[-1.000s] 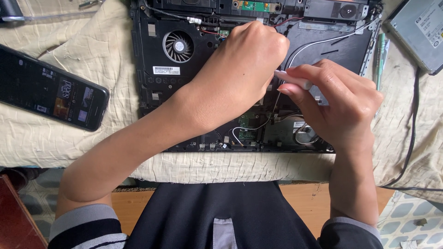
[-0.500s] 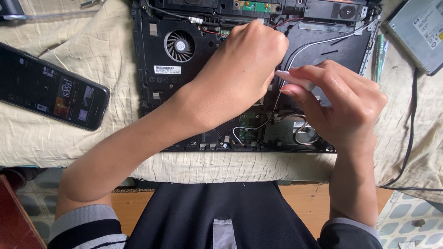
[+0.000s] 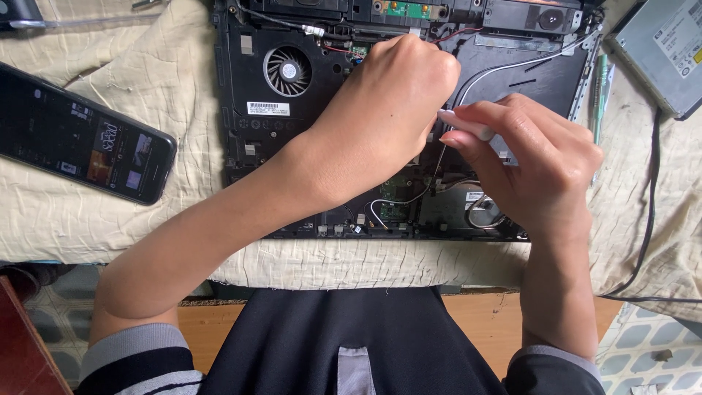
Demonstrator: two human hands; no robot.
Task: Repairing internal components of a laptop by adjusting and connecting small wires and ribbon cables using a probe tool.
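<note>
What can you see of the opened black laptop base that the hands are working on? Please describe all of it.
The laptop base lies flat on a cream cloth, its cover off. It looks like black plastic. A round fan sits upper left, a white sticker below it, and thin white and red wires cross the inside. The left hand rests over its middle; the right hand holds a small white tool above it.
</note>
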